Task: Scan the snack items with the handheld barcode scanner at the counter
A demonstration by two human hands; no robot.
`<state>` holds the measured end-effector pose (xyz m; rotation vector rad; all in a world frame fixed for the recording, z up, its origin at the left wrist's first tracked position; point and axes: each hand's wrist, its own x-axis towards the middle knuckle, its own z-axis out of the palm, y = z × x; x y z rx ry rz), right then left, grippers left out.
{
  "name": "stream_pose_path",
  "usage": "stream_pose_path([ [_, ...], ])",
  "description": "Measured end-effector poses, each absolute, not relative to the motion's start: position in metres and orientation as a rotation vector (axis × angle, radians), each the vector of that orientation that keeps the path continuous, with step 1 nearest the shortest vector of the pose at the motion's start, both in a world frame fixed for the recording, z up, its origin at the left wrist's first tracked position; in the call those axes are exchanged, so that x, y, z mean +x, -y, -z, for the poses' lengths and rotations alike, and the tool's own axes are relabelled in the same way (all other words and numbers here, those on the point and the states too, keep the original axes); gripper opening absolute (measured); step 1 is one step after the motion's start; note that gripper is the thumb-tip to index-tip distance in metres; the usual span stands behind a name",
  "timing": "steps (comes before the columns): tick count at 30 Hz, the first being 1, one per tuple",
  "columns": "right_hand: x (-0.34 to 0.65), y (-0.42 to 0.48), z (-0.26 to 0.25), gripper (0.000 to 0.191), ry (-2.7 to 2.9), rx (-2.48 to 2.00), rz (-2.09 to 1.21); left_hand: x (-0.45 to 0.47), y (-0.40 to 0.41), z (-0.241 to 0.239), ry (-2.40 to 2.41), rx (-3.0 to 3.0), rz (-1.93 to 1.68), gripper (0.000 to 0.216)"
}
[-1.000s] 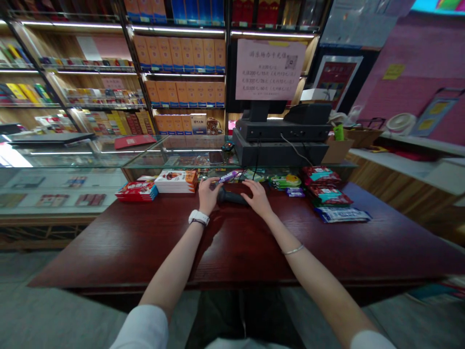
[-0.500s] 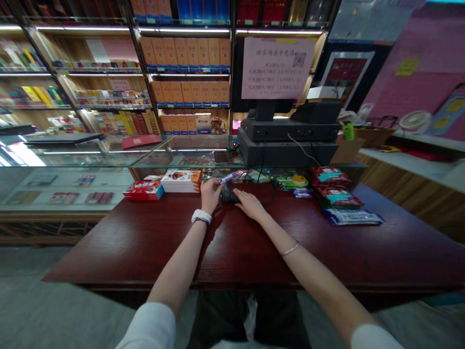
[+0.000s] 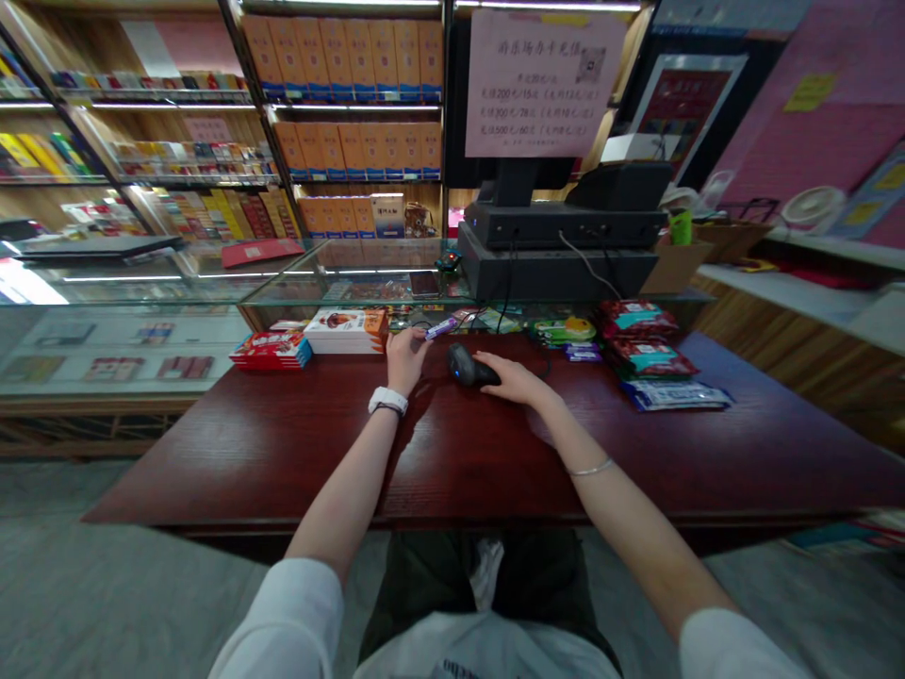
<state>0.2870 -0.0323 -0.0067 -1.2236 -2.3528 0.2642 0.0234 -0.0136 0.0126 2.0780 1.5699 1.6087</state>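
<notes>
Between the fingers of my left hand [image 3: 405, 358] is a small purple-wrapped snack bar [image 3: 442, 328], held near the back of the dark red table [image 3: 452, 443]. My right hand [image 3: 515, 379] has its fingers around the handle of a black barcode scanner [image 3: 468, 366], whose head points left with a small blue light on it. A gap of table lies between scanner and snack bar. Left of my left hand sit a white and orange box stack [image 3: 345, 331] and red and blue packets [image 3: 271, 350].
Red snack bags [image 3: 647, 356] and blue-white packets [image 3: 677, 395] lie at the right, by a small purple packet [image 3: 583, 352] and a green package [image 3: 564, 331]. Behind stand a glass case [image 3: 339, 283] and a monitor bearing a paper sign [image 3: 543, 85]. A cable hangs near the scanner.
My right hand has moved the scanner right, away from my left hand, and its head now shows more fully. The left hand still holds the snack bar. The view has tilted downward.
</notes>
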Motion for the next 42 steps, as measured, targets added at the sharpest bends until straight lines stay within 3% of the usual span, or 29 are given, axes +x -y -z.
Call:
stream_pose_path([
  [5, 0.278, 0.032, 0.007, 0.065, 2.330, -1.147, -0.285, 0.026, 0.012, -0.009, -1.560, 2.091, -1.574, 0.005],
  [21, 0.278, 0.051, -0.023, 0.060, 2.219, -1.090, -0.366, 0.020, 0.007, -0.007, -1.597, 2.009, -1.547, 0.004],
  [30, 0.269, 0.061, -0.035, 0.078, 2.047, -1.082, -0.448, 0.014, 0.000, -0.001, -1.611, 2.010, -1.568, 0.004],
  [42, 0.267, 0.064, -0.037, 0.068, 2.075, -1.060, -0.480, 0.013, -0.001, -0.001, -1.702, 1.995, -1.494, 0.007],
])
